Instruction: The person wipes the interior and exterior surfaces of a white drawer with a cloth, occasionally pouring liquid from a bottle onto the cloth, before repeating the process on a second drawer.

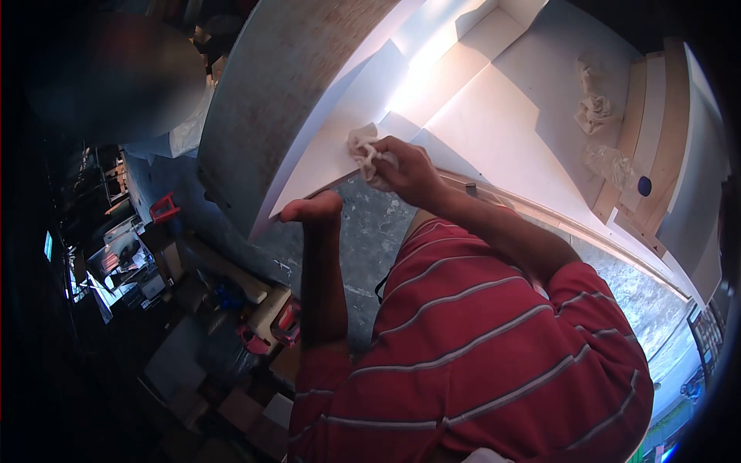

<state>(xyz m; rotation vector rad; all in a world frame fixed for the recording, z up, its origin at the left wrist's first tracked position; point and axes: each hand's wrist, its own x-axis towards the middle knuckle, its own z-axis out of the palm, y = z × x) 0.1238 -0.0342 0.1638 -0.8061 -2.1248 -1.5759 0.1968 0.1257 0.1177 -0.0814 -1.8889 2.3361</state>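
A crumpled off-white cloth (361, 145) is bunched in my right hand (407, 171), its fingers closed round it against the white inner panel (328, 150) of a large open cabinet. My left hand (315, 207) is at the panel's near edge, gripping it, with one digit stretched out to the left. Its other fingers are partly hidden. Sunlight falls in a bright band across the white interior, beyond my right hand.
More crumpled cloth (594, 114) lies at the right of the interior, near clear crumpled plastic (608, 163) and a dark blue round cap (644, 185). A wooden strip (654, 127) borders that side. A red stool (164, 208) and stacked clutter stand at left on the grey floor.
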